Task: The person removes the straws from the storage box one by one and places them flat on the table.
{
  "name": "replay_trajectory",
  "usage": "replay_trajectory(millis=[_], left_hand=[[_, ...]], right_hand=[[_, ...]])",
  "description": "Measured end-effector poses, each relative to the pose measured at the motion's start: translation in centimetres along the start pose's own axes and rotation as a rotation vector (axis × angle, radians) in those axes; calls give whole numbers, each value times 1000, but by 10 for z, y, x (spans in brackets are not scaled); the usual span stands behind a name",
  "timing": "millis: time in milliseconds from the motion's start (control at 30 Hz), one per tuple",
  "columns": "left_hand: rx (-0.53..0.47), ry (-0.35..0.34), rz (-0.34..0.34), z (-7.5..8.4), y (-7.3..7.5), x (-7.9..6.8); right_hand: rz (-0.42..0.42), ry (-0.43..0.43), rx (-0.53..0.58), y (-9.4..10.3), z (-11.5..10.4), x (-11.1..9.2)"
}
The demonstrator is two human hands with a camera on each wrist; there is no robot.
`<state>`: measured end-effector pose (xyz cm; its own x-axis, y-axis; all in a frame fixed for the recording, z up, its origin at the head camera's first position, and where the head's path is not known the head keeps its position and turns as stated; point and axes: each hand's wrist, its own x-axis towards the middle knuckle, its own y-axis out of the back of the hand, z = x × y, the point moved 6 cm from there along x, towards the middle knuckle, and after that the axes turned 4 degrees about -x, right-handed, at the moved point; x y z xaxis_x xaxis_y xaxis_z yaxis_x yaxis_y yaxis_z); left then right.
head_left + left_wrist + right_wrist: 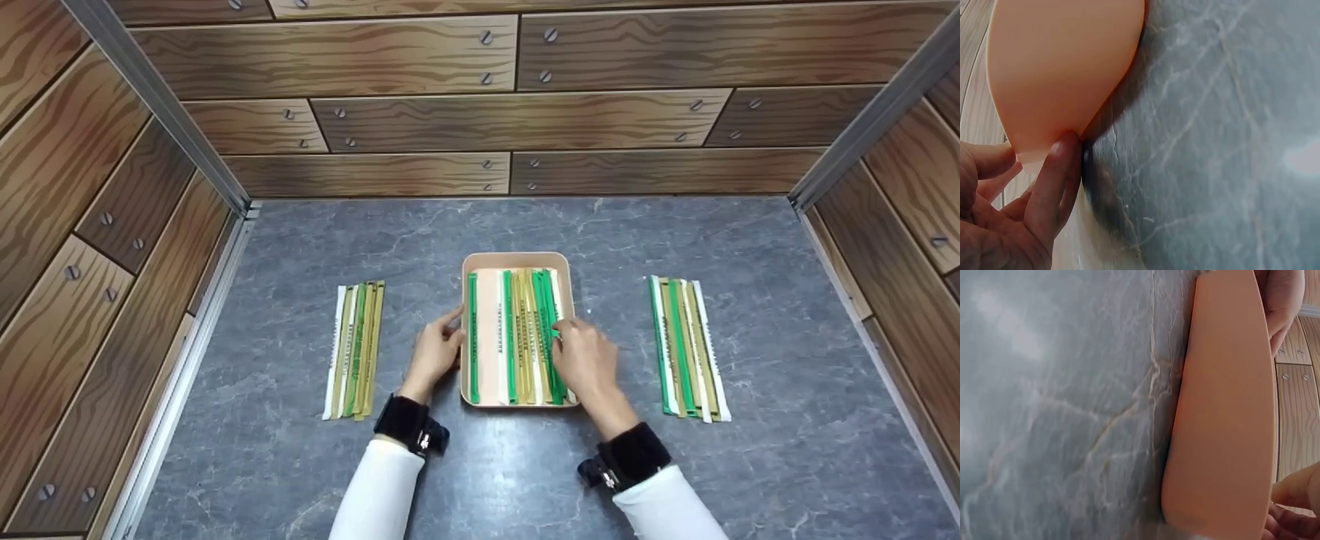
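Observation:
A peach-coloured tray (517, 262) lies on the grey marbled table, holding several long thin printed stick packets (521, 337) in green, gold and white. They run lengthwise; one green packet (472, 337) stands apart along the left wall. My left hand (435, 349) grips the tray's left side, thumb at the rim and fingers against the outer wall (1067, 67). Over the right side, my right hand (589, 360) has its curled fingers in among the green and white packets. Its fingertips are mostly hidden behind the tray wall (1224, 410) in the right wrist view, so I cannot tell whether they pinch one.
To the left lies a bundle of white, green and gold stick packets (354, 351). A similar bundle (688, 349) lies to the right. Wood-patterned panels (420, 60) with metal edge strips (172, 352) wall in the table at the back and both sides.

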<state>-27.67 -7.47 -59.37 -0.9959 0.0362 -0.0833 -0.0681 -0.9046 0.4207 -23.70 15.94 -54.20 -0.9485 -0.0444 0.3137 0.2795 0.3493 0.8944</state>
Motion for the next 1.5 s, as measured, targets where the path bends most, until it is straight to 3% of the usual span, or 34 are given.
replay_trajectory(millis=[333, 500, 800, 1233, 1500], left_hand=[[9, 17, -2, -1, -1, 0], [4, 26, -10, 0, -1, 0], [-3, 20, -16, 1, -2, 0], [-34, 44, -16, -1, -2, 0], [-43, 41, -16, -1, -1, -1]], right_hand=[[-248, 35, -86, -28, -22, -5], [-266, 41, -128, -34, -26, -4], [-341, -22, -56, -42, -24, -5], [-279, -152, 134, -33, -12, -6], [-162, -172, 266, -6, -5, -4]])
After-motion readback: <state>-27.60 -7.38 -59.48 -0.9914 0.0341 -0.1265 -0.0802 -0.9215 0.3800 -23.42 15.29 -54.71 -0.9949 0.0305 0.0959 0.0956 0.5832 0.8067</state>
